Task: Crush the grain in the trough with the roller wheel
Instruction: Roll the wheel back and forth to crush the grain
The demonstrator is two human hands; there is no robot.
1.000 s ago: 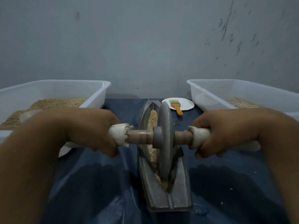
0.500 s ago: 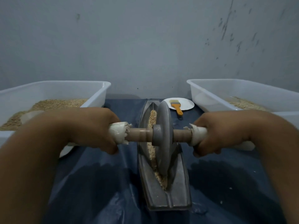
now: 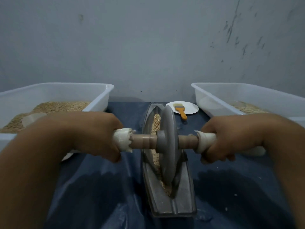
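Observation:
A grey metal roller wheel [image 3: 168, 146] stands upright in the narrow boat-shaped trough [image 3: 183, 200], about at its middle. Tan grain [image 3: 156, 123] lies in the groove ahead of the wheel and behind it. A wooden axle [image 3: 143, 142] runs through the wheel, with white wrapping at both ends. My left hand [image 3: 92, 134] grips the left wrapped end. My right hand [image 3: 231, 136] grips the right wrapped end. Both fists are closed around the handle, knuckles up.
A white bin [image 3: 99, 98] with grain stands at the left, another white bin [image 3: 214, 93] at the right. A white plate [image 3: 191, 108] with an orange-handled brush [image 3: 181, 112] lies behind the trough. Blue cloth [image 3: 99, 195] covers the table. A grey wall is close behind.
The wheel and both hands have shifted a little away from me along the trough, baring more of the groove's near end.

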